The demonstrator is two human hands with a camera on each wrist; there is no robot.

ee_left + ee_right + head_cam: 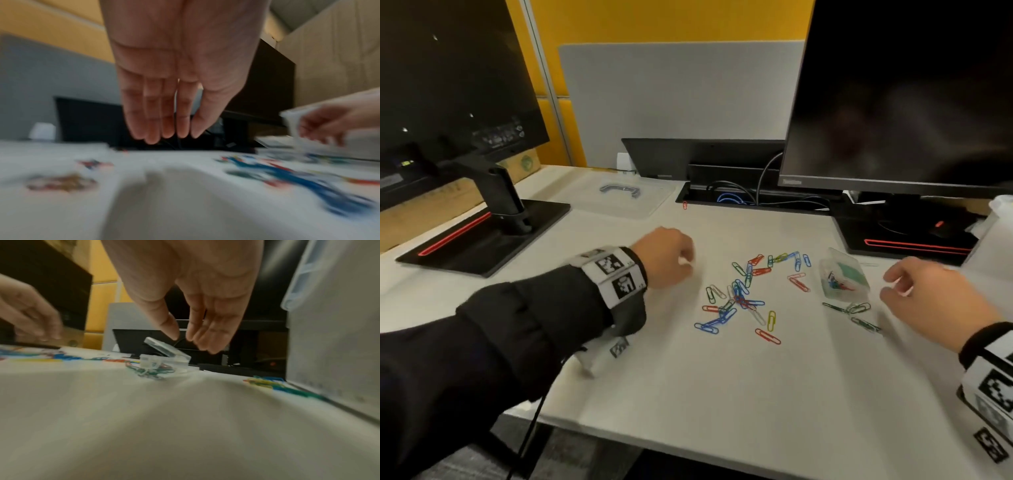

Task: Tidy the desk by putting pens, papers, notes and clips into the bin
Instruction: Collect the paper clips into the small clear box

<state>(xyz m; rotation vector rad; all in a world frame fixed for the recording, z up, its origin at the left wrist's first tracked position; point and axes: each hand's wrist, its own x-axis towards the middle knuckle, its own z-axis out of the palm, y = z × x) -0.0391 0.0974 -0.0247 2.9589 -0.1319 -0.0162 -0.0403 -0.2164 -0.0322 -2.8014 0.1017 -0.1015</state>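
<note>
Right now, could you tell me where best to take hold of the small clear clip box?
Probably pinch the clip box by its low base walls, coming from above with the right hand. Its hinged lid stands tilted open, so gripping the lid would likely swing it.

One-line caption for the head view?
Both hands hover over coloured paper clips scattered beside an open clear box.

Paper clips lie scattered mid-tabletop, a small open case just to their right, with more clips in it. The left hand is left of the scatter, the right hand right of the case. Two monitors stand behind.
</note>
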